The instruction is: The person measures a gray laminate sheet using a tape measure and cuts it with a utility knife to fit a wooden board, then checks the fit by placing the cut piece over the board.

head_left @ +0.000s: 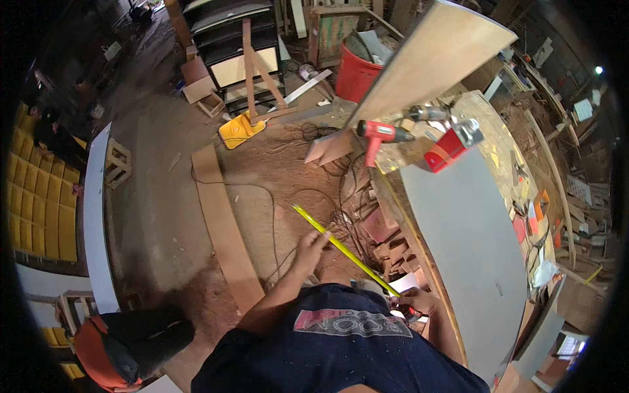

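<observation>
A yellow tape measure blade (359, 263) stretches slantwise in front of my body, its free end pointing far left over the floor. My left hand (310, 252) pinches the blade partway along. At the blade's lower right end, my right hand (422, 302) is wrapped round the red and black tape measure case (411, 314), partly hidden by the fingers. Close by that hand runs the edge of a workbench topped with a grey panel (462, 209).
On the bench lie a red heat gun (381, 133), a drill (429, 113) and a red box (447, 150). A wide board (436, 56) rises at its far end. Wood offcuts (400, 255), cables and a long plank (226, 229) cover the floor. Someone in orange (105, 354) is at lower left.
</observation>
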Available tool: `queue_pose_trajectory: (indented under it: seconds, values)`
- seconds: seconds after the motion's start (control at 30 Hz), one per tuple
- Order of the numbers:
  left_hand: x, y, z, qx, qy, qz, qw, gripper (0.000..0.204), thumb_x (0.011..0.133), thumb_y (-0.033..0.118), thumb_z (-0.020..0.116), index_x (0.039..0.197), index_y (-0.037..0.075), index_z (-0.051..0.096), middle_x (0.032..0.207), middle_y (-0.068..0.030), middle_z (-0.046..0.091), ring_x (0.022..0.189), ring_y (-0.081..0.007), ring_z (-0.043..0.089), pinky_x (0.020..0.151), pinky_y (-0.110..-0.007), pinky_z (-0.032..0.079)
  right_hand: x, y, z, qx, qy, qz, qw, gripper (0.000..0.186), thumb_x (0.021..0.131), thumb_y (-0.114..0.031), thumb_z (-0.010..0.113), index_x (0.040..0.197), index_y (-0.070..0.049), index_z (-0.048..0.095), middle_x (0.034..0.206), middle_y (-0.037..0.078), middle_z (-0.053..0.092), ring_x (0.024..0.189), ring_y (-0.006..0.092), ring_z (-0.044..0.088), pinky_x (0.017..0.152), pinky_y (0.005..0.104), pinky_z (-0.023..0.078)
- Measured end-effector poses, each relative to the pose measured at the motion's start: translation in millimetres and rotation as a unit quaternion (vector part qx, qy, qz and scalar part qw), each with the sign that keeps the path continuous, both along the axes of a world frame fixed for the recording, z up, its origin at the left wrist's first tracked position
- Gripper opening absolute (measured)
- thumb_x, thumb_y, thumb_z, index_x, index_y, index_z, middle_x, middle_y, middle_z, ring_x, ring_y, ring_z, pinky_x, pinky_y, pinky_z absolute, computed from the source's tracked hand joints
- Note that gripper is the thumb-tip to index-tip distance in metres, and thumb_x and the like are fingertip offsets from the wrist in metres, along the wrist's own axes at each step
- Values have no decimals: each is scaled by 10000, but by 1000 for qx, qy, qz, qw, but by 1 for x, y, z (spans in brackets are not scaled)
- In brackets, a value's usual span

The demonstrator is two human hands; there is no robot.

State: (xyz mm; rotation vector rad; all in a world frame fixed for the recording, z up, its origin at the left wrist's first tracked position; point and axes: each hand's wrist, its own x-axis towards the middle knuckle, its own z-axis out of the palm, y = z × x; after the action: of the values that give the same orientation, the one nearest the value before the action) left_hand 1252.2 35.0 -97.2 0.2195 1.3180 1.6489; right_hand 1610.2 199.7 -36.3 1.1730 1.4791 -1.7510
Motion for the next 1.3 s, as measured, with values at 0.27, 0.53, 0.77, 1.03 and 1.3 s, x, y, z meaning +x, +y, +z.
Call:
queue_pose_trajectory:
  seconds: [0.27,0.53,0.77,1.03,1.3]
  values:
    - [-341,-74,-81,8,-43,437,898,219,1081,280,618,1036,75,679,866,-14,632,767,-157,601,705,-325,508,-114,67,66,-40,6,-42,998,279,963,-241,746,1023,26,798,838,91,772,674,146,701,630,292,563]
    - [-476,-9,-75,-90,-4,391,916,354,1083,401,591,1140,62,677,957,-64,685,890,-202,666,847,-349,571,-283,153,36,92,221,173,955,271,993,-193,672,976,59,771,827,103,748,737,185,720,692,338,570]
    - [-462,74,-151,-118,-57,101,986,360,986,352,695,1189,55,688,1061,-95,760,874,-226,723,812,-357,586,-523,188,43,346,88,288,889,278,907,-260,629,835,-8,723,894,202,748,826,369,729,764,500,571]
    - [-418,236,-278,-167,142,-252,943,399,1014,323,628,1141,-43,724,1048,-206,757,936,-250,712,822,-401,566,-667,267,-52,427,8,548,719,307,804,-308,662,854,-36,797,915,233,763,857,383,763,795,493,607]
    - [-408,320,-342,-158,204,-365,895,820,1051,687,359,904,-41,707,841,-294,703,897,-506,678,885,-559,527,-705,334,-155,340,-128,490,792,281,874,-276,674,1007,-71,812,1047,187,781,992,353,767,863,460,616]
